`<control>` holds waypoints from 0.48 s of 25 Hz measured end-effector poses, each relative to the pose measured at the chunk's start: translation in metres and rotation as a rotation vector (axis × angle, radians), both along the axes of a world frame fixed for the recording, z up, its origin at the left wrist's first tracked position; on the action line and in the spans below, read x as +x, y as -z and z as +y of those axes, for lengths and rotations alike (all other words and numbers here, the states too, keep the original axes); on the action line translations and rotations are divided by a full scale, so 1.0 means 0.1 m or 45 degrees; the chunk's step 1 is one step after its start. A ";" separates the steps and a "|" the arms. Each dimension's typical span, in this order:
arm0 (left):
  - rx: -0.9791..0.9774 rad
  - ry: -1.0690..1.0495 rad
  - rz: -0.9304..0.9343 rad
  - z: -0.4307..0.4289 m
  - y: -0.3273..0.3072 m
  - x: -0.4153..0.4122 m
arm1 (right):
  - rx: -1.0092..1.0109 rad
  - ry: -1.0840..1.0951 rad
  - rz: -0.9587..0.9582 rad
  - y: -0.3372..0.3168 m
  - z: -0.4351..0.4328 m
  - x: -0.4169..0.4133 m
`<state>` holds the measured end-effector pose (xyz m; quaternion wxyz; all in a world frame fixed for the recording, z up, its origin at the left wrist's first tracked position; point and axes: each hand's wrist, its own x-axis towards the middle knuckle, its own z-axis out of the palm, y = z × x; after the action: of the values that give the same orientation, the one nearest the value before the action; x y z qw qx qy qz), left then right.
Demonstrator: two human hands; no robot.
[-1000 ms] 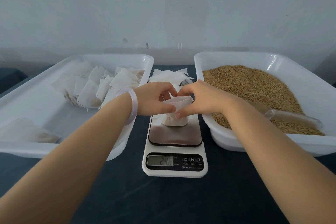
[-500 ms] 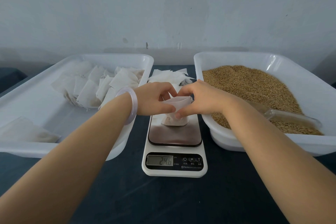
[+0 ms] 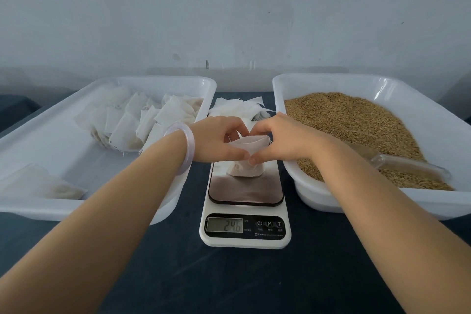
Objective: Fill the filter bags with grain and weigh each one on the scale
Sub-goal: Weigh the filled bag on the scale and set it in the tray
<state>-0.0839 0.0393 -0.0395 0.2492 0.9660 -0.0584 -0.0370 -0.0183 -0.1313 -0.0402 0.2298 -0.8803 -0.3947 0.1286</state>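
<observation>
A white filter bag with grain in its bottom stands on the dark platform of a white digital scale, whose display reads 24.6. My left hand pinches the left side of the bag's open top and my right hand pinches the right side, thumbs in front. A white tray at the right holds brown grain with a clear plastic scoop lying in it.
A white tray at the left holds several filled filter bags, with one more bag at its near corner. A stack of empty filter bags lies behind the scale. The table has a dark cloth.
</observation>
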 end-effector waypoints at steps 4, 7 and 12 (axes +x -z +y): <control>-0.011 -0.004 -0.001 0.00 0.00 0.00 | 0.003 -0.002 -0.015 0.00 0.00 -0.01; -0.011 -0.006 0.001 -0.01 0.00 -0.01 | -0.001 -0.006 -0.019 -0.01 0.00 -0.02; -0.016 -0.015 0.012 -0.04 -0.02 -0.02 | -0.030 -0.004 -0.070 -0.02 -0.01 -0.02</control>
<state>-0.0864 0.0357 -0.0371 0.2557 0.9645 -0.0518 -0.0397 -0.0204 -0.1318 -0.0377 0.2082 -0.8856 -0.4005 0.1093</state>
